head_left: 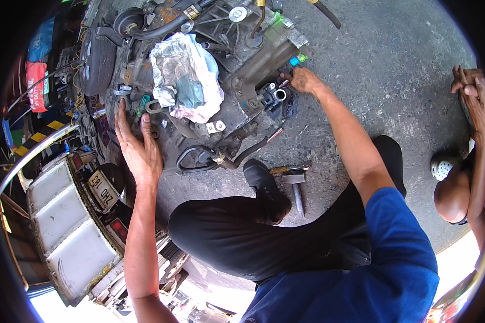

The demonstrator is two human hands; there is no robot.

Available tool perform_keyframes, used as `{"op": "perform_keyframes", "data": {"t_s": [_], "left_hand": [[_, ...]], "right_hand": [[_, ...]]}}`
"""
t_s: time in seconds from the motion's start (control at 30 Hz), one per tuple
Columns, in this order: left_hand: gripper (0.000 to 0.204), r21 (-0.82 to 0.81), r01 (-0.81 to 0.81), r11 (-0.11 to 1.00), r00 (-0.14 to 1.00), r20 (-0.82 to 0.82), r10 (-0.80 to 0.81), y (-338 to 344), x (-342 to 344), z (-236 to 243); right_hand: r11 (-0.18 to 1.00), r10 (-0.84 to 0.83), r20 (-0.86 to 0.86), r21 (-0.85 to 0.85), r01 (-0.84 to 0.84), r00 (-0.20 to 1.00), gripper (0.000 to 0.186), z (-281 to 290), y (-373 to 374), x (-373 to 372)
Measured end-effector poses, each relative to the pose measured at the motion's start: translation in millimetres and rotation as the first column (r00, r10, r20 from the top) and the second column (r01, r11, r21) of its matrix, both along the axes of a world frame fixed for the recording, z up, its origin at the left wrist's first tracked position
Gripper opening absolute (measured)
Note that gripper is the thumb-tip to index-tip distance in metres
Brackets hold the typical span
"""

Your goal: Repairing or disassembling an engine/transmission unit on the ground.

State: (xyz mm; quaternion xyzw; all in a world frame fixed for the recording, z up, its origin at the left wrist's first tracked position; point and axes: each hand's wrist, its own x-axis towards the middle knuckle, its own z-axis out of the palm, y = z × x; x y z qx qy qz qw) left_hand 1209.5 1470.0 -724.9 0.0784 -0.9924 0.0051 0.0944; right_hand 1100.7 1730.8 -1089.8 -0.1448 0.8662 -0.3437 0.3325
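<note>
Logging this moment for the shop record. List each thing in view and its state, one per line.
Engine: lying on the concrete, grimy.
Rag: crumpled, draped on the engine.
Hammer: lying on the ground, untouched.
Left hand: open, flat against the engine.
Right hand: fingers curled at a fitting on the engine's right end.

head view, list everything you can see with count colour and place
engine assembly: one, grimy grey metal, on the ground at upper centre
rag: one, white and grey, bunched on top of the engine assembly
hammer: one, metal head, on the concrete ground beside the shoe
shoe: one, black, lower centre
other person: one, crouched at the right edge, hands clasped
vehicle rear: one, white panels, lower left
left hand: flat, open on the engine's left side
right hand: fingers closed on a small part at the engine's right end; what it grips is too small to tell
</note>
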Motion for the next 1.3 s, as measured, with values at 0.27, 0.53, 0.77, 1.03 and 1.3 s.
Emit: {"op": "perform_keyframes", "data": {"t_s": [0.27, 0.53, 0.77, 1.03, 1.3], "left_hand": [[0.054, 0.030, -0.029, 0.999, 0.999, 0.024, 0.029, 4, 0, 2], [0.055, 0.036, -0.053, 0.998, 0.998, 0.033, 0.052, 5, 0, 2], [0.056, 0.014, -0.038, 0.999, 0.999, 0.013, 0.038, 5, -1, 3], [0.056, 0.037, -0.002, 0.999, 1.000, -0.016, 0.003, 4, 3, 4], [0.056, 0.050, -0.006, 0.999, 0.999, -0.046, 0.009, 5, 7, 6]], "right_hand": [[0.976, -0.001, -0.053, -0.216, -0.011, 0.999, 0.043, 10, 1, 1], [0.941, -0.003, -0.030, -0.338, -0.008, 1.000, 0.032, -9, -2, -2], [0.968, -0.115, 0.129, -0.209, 0.140, 0.985, 0.035, -8, -7, 2], [0.903, -0.300, 0.057, -0.304, 0.303, 0.952, 0.032, 64, 47, 8], [0.882, -0.046, 0.071, -0.465, 0.073, 0.996, 0.021, 106, 63, 76]]}}
